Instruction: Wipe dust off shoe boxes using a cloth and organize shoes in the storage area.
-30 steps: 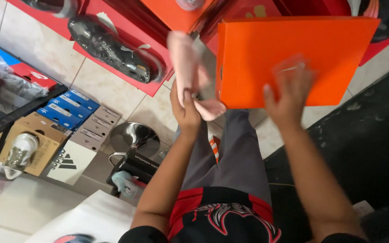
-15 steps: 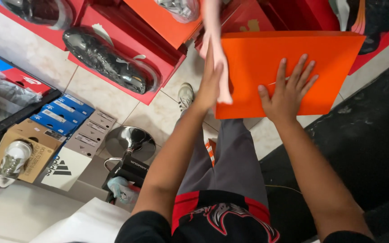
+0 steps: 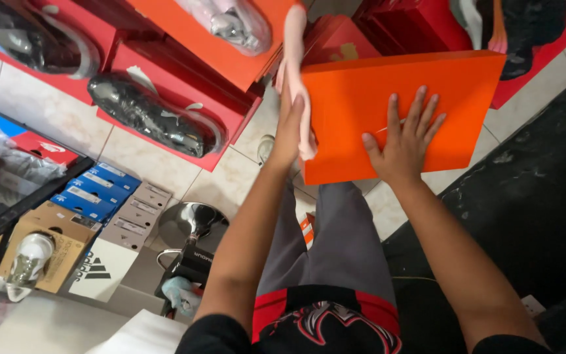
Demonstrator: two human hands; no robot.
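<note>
We look down on a floor of pale tiles (image 3: 47, 111) with dark grout lines. To our right lies a black mat (image 3: 532, 196), dusty and scuffed. Open red boxes (image 3: 185, 85) with wrapped shoes in them stand across the top. At left a stack of blue and grey boxes (image 3: 109, 196) sits beside a chrome stool base (image 3: 188, 223). Light is even and bright.
</note>
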